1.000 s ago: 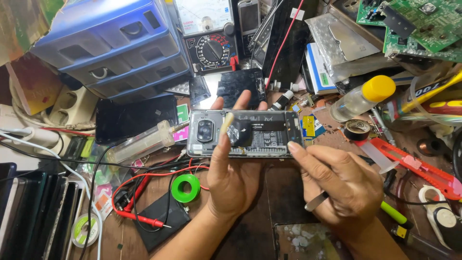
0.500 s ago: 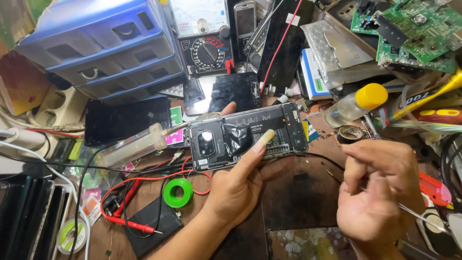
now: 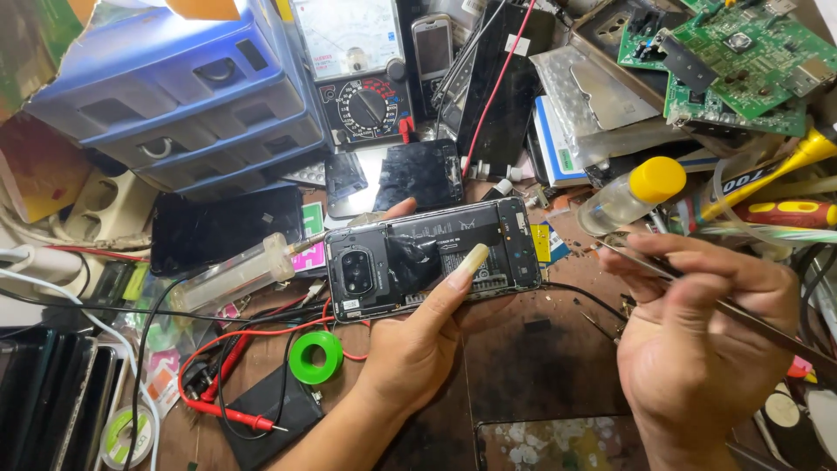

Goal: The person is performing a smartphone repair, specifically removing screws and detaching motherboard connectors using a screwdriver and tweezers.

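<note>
Left hand had the opened smartphone in its grasp, back cover already off. Thumb was laid across the exposed inner face; another fingertip showed past the far edge, so the fingers were wrapped around the body from beneath. The phone sat held over the workbench, camera module end pointing away from the thumb, to the left in the view.

Right hand was curled closed around metal tweezers. The tips pointed toward the phone but stood well apart from it, off its right end. I could not tell whether the tips carried anything; too small to see.

Progress, as I judged it: back cover removed and the inner shield and black battery area laid bare. The internal plate looked to be still in place and nothing had been lifted out. So disassembly seemed begun, interior work not yet under way at this frame.

About the left fingers: a green roll of tape just beside the wrist, red probe leads beyond that, and a clear syringe near the camera end. Past the fingertips lay a separate black screen panel and an analogue multimeter. A clear bottle with yellow cap stood above the right knuckles, and green circuit boards lay further back.
</note>
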